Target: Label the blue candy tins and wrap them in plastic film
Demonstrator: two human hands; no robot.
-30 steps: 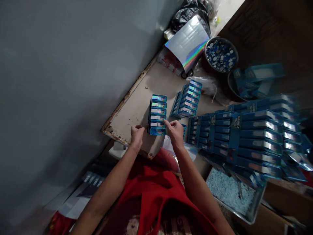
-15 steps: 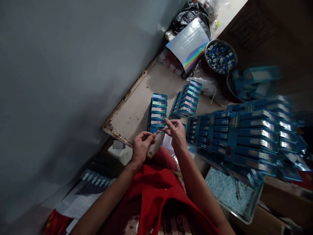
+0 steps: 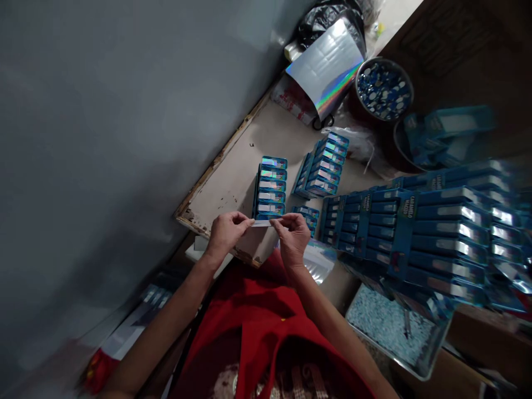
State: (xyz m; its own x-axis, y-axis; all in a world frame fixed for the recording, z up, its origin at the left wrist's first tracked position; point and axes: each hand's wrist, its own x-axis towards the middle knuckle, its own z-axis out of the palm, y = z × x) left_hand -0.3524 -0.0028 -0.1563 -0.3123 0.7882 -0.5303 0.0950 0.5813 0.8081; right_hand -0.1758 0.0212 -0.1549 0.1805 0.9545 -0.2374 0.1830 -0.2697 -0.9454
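Note:
A thin white strip [image 3: 261, 223] is stretched level between my two hands. My left hand [image 3: 225, 235] pinches its left end, and my right hand [image 3: 293, 237] pinches its right end. Just beyond the strip stands a short row of blue packs [image 3: 272, 185] with shiny, partly white tops; its near end is partly hidden by the strip and fingers. A smaller blue group [image 3: 308, 216] sits just past my right hand. Farther back on the table is another blue stack [image 3: 328, 166].
Tall stacked blue boxes [image 3: 436, 227] crowd the right side. Below them lies a metal tray [image 3: 421, 363] of pale blue bits. At the back are a silver sheet [image 3: 326, 64], scissors [image 3: 323, 122] and a pot [image 3: 409, 91] of blue-and-white pieces. A grey wall [image 3: 124, 111] borders the left.
My hands have moved apart, the left one shifting left, and the white strip now spans the gap between them. Earlier they were close together over the near end of the pack row.

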